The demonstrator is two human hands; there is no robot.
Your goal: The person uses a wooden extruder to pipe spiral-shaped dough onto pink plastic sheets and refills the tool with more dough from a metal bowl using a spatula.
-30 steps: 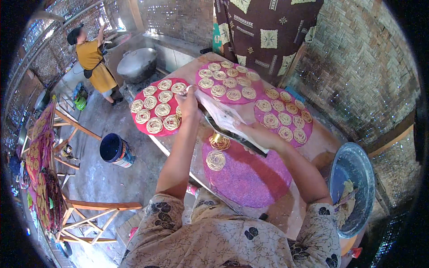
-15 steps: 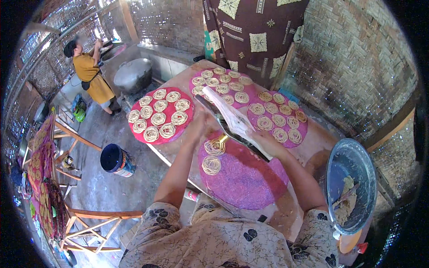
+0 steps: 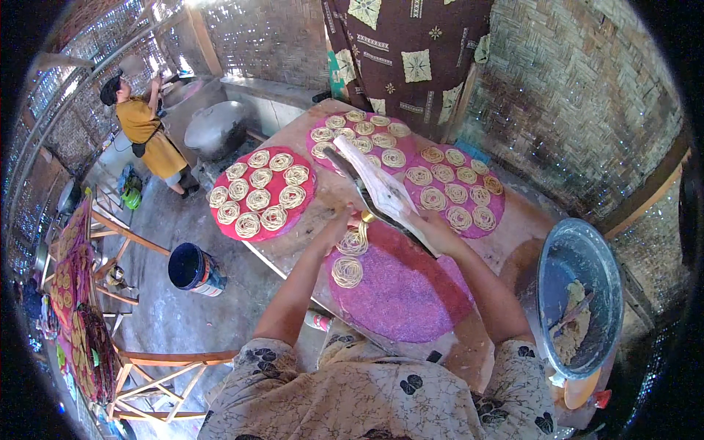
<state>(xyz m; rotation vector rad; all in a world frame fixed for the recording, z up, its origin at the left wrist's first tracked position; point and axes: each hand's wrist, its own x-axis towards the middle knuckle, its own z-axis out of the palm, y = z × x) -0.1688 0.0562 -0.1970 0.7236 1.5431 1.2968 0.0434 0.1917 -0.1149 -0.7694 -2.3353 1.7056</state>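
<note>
A long wooden press (image 3: 381, 192) with a brass nozzle (image 3: 364, 218) hangs over the near purple round mat (image 3: 411, 301). My right hand (image 3: 434, 231) grips its handles from the right. My left hand (image 3: 339, 219) holds it at the nozzle end. Under the nozzle lies a pale noodle coil (image 3: 355, 240), and a second coil (image 3: 347, 271) sits just nearer me on the same mat.
A red mat (image 3: 258, 192) and two pink mats (image 3: 365, 136) (image 3: 456, 188), all covered with coils, lie on the table (image 3: 312, 220). A metal bowl of dough (image 3: 579, 293) stands at my right. Below left are a blue bucket (image 3: 192, 268), a big pot (image 3: 217, 128) and another person (image 3: 144, 136).
My left hand has come back from the edge of the red mat to the nozzle end of the press. The press now sits lower over the purple mat.
</note>
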